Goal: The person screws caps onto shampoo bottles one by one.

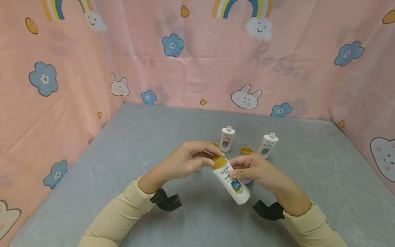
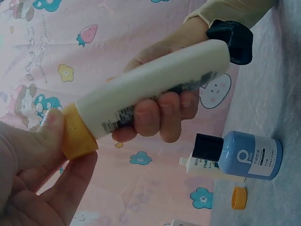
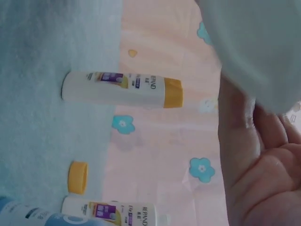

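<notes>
A white bottle (image 1: 229, 183) with a yellow cap (image 1: 219, 162) is held tilted above the grey table, its cap end up and to the left. My left hand (image 1: 186, 161) pinches the cap between thumb and fingers. Lower down, my right hand (image 1: 259, 171) grips the bottle's body, fingers wrapped round it in the left wrist view. Just behind the hands stand two uncapped white bottles, one with a purple label (image 1: 226, 139) and one with a blue label (image 1: 267, 145). A loose yellow cap (image 1: 247, 151) lies between them.
A blue bottle (image 2: 251, 155) with a black cap stands beyond the right hand, mostly hidden in the head view. The right wrist view has another white bottle (image 3: 117, 89), upright and yellow-capped. Pink printed cloth (image 1: 197, 72) walls the table's back and sides.
</notes>
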Tool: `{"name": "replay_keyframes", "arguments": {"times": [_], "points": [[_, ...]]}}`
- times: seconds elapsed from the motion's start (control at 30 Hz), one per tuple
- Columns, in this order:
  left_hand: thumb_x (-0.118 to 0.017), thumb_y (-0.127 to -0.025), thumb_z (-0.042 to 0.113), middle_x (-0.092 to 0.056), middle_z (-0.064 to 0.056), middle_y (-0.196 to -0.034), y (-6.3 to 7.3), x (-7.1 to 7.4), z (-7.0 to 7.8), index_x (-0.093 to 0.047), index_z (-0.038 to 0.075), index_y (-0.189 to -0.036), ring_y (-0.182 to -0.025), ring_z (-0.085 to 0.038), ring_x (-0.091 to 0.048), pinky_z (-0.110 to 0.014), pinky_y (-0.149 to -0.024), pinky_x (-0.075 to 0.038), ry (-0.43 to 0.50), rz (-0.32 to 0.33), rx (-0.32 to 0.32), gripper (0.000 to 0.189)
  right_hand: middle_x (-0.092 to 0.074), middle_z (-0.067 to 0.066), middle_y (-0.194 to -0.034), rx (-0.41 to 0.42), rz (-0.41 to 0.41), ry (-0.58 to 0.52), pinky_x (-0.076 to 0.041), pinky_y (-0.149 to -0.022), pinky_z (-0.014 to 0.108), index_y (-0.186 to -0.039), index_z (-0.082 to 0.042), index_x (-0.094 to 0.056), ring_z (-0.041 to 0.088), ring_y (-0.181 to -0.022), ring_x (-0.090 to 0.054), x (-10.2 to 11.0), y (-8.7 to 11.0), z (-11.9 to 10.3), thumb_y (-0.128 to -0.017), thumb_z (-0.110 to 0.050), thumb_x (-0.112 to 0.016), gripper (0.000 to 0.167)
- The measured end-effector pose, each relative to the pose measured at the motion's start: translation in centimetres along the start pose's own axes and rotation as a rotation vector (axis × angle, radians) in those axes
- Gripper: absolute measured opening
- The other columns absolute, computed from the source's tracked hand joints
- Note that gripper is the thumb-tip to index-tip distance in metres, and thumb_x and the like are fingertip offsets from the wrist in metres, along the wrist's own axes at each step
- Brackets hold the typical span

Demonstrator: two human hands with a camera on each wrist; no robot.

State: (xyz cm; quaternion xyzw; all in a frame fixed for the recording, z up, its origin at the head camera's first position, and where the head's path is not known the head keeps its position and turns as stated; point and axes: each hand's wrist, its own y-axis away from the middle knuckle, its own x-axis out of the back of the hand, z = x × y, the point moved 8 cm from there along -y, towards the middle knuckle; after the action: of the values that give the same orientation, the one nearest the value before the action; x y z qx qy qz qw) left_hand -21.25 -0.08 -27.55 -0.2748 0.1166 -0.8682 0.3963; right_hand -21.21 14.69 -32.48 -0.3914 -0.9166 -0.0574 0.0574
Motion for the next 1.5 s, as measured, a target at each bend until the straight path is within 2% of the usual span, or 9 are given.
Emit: {"name": "replay_keyframes", "arguments": {"times": [0.1,0.27,0.4,0.5,0.6,0.73,0.83,1.03,1.5], "points": [[-0.067,-0.088,-0.005,-0.068,-0.023,-0.116,0.0,-0.2,0.2,-0.066,-0.008,-0.114,-0.109,-0.028,-0.066,-0.032,-0.094,-0.058,0.014,-0.018,-0.043,0.026,-0.077,-0.008,-0.097,0.026,-0.051,-0.061,-0.059,-0.078,0.025,-0.122,0.02,-0.057,0.006,-0.086,-0.071,-0.2,0.0,0.1,-0.098,-0.013,-0.06,0.04],[-0.066,-0.089,-0.003,-0.067,-0.024,-0.117,0.0,-0.4,0.5,-0.065,-0.009,-0.115,-0.108,-0.026,-0.066,-0.034,-0.093,-0.058,0.016,-0.054,-0.107,0.026,-0.077,-0.005,-0.102,0.04,-0.159,-0.171,-0.058,-0.081,0.024,-0.117,-0.01,-0.07,0.006,-0.091,-0.072,-0.8,0.0,0.3,-0.1,-0.013,-0.056,0.022],[-0.067,-0.089,-0.003,-0.067,-0.024,-0.12,0.0,-0.2,0.6,-0.066,-0.009,-0.116,-0.112,-0.026,-0.066,-0.036,-0.094,-0.058,0.022,-0.048,-0.092,0.027,-0.077,-0.006,-0.101,0.039,-0.12,-0.146,-0.058,-0.081,0.025,-0.116,-0.015,-0.072,0.007,-0.091,-0.071,-0.5,0.2,0.2,-0.1,-0.014,-0.058,0.022],[-0.07,-0.088,-0.002,-0.068,-0.021,-0.123,-0.1,0.4,0.2,-0.067,-0.007,-0.12,-0.116,-0.025,-0.066,-0.037,-0.097,-0.057,0.01,0.031,-0.001,0.032,-0.075,-0.006,-0.103,-0.009,0.064,-0.025,-0.058,-0.082,0.028,-0.122,-0.002,-0.069,0.009,-0.092,-0.07,0.6,0.4,0.0,-0.096,-0.016,-0.066,0.03],[-0.075,-0.086,0.004,-0.07,-0.015,-0.124,-0.1,1.2,-1.1,-0.069,0.0,-0.122,-0.114,-0.022,-0.069,-0.033,-0.096,-0.057,0.022,0.144,0.188,0.037,-0.072,0.004,-0.112,-0.064,0.245,0.098,-0.057,-0.085,0.034,-0.127,0.007,-0.062,0.016,-0.097,-0.068,1.4,0.6,-0.4,-0.093,-0.019,-0.07,0.044],[-0.081,-0.084,0.018,-0.074,-0.005,-0.117,0.4,1.8,-2.9,-0.072,0.009,-0.119,-0.103,-0.015,-0.072,-0.029,-0.088,-0.059,0.056,0.26,0.426,0.038,-0.067,0.016,-0.119,-0.097,0.385,0.229,-0.057,-0.082,0.035,-0.123,-0.001,-0.068,0.021,-0.099,-0.067,1.7,0.8,-0.8,-0.091,-0.024,-0.073,0.04],[-0.082,-0.082,0.024,-0.076,-0.002,-0.111,0.6,1.6,-3.3,-0.074,0.013,-0.115,-0.097,-0.013,-0.072,-0.029,-0.084,-0.06,0.04,0.289,0.486,0.036,-0.068,0.015,-0.116,-0.099,0.437,0.3,-0.059,-0.078,0.033,-0.118,-0.004,-0.072,0.02,-0.095,-0.069,1.7,0.8,-1.0,-0.089,-0.026,-0.075,0.037],[-0.081,-0.084,0.023,-0.076,-0.003,-0.108,0.6,1.2,-3.3,-0.074,0.013,-0.115,-0.092,-0.013,-0.072,-0.027,-0.081,-0.06,0.008,0.291,0.458,0.034,-0.072,0.013,-0.108,-0.049,0.47,0.38,-0.059,-0.073,0.026,-0.114,-0.005,-0.074,0.016,-0.088,-0.07,1.4,0.7,-1.3,-0.088,-0.024,-0.077,0.032],[-0.074,-0.089,0.008,-0.07,-0.013,-0.12,0.2,0.6,-2.1,-0.069,-0.001,-0.121,-0.102,-0.021,-0.071,-0.028,-0.087,-0.06,-0.011,0.197,0.253,0.033,-0.073,0.012,-0.102,-0.016,0.433,0.386,-0.059,-0.069,0.026,-0.114,-0.001,-0.073,0.016,-0.084,-0.067,1.1,0.8,-1.7,-0.089,-0.02,-0.075,0.031]]}}
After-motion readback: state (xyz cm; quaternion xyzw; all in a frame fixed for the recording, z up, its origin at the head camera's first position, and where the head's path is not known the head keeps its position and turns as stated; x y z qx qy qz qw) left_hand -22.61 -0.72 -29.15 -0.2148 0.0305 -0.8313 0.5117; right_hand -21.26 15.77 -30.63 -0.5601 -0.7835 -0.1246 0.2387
